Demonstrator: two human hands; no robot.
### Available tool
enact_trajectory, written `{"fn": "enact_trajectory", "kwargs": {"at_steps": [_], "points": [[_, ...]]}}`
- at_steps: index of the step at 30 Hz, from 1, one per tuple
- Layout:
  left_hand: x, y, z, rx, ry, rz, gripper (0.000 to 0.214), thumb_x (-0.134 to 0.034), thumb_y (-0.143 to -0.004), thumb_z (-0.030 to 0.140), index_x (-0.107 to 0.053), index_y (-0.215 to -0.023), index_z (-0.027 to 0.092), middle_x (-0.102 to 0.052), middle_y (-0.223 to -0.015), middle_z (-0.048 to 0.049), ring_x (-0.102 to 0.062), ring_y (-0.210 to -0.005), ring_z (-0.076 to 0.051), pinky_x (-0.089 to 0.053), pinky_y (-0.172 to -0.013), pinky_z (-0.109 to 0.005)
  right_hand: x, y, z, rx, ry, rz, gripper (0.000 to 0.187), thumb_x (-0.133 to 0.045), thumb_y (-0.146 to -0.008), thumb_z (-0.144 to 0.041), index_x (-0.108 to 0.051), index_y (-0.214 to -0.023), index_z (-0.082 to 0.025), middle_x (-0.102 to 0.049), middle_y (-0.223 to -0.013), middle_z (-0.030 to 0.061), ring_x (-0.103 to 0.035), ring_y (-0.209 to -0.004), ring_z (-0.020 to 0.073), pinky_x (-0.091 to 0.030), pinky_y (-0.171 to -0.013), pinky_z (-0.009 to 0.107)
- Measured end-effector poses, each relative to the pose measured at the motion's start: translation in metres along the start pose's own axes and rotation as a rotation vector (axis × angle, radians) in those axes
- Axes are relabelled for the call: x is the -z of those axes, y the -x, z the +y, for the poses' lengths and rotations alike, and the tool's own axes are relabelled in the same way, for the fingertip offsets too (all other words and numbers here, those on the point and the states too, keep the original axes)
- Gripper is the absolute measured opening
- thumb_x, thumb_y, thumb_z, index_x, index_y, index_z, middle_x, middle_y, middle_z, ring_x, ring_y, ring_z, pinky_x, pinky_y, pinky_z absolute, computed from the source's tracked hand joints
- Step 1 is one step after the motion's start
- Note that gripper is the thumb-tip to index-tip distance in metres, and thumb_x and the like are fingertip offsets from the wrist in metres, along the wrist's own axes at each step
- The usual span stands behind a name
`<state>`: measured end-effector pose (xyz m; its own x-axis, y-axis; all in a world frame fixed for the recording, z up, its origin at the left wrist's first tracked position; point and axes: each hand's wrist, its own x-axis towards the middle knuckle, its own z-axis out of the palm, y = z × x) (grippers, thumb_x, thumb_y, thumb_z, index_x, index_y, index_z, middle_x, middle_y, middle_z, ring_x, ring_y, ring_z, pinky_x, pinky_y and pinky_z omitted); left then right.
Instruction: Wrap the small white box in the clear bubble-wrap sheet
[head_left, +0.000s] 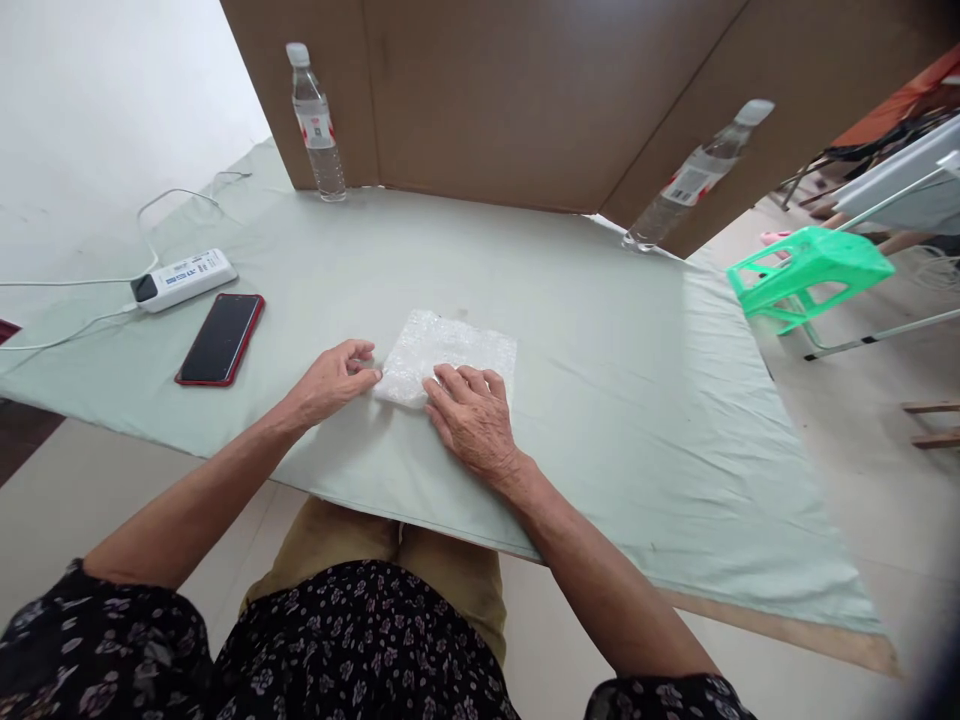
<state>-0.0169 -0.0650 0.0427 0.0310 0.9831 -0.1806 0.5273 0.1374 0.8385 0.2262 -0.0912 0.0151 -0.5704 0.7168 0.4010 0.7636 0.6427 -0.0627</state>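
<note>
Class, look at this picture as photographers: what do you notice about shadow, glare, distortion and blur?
Head view: soft, faint shadow on the cloth near the left hand; head view: small bright glints on the bubble wrap; head view: the right-hand bottle tilts outward, probably wide-angle stretch; head view: a dark, blurred patch at the lower right edge.

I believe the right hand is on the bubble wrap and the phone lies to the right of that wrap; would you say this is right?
Not quite: the head view shows the phone to the left of the bubble wrap. The right hand is on it.
</note>
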Motion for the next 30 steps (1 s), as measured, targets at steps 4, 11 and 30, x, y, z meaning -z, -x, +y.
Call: {"fn": "enact_trajectory", "kwargs": {"at_steps": [4,11,30], "points": [[-0.001,0.009,0.005,0.167,0.172,-0.089,0.066,-0.075,-0.069,0.038,-0.057,-0.126,0.012,-0.065,-0.121,-0.0162,-0.068,-0.085,-0.02,-0.055,-0.059,-0.028,-0.001,-0.002,0.001,0.022,0.075,0.051,0.024,-0.05,-0.099,-0.023,-0.062,-0.119,-0.022,-0.066,-0.13,0.0093,-0.054,-0.111,0.0268,-0.032,-0.095,0.044],[-0.016,-0.002,0.025,0.363,0.279,-0.166,0.022,-0.074,-0.076,0.026,-0.063,-0.091,0.013,-0.062,-0.07,-0.0018,-0.054,-0.051,-0.01,-0.035,-0.038,-0.021,-0.003,-0.001,0.001,0.026,0.082,0.092,0.023,-0.049,-0.099,-0.022,-0.064,-0.118,-0.02,-0.068,-0.127,0.0094,-0.053,-0.109,0.0255,-0.029,-0.095,0.042],[-0.056,-0.008,0.054,0.109,0.563,-0.265,0.022,-0.061,-0.064,0.019,-0.065,-0.084,0.013,-0.06,-0.056,0.0019,-0.052,-0.05,-0.01,-0.044,-0.053,-0.024,-0.003,0.0,0.001,-0.031,-0.156,0.325,0.017,-0.052,-0.09,-0.016,-0.06,-0.103,-0.02,-0.075,-0.102,0.007,-0.065,-0.093,0.0218,-0.042,-0.106,0.042]]}}
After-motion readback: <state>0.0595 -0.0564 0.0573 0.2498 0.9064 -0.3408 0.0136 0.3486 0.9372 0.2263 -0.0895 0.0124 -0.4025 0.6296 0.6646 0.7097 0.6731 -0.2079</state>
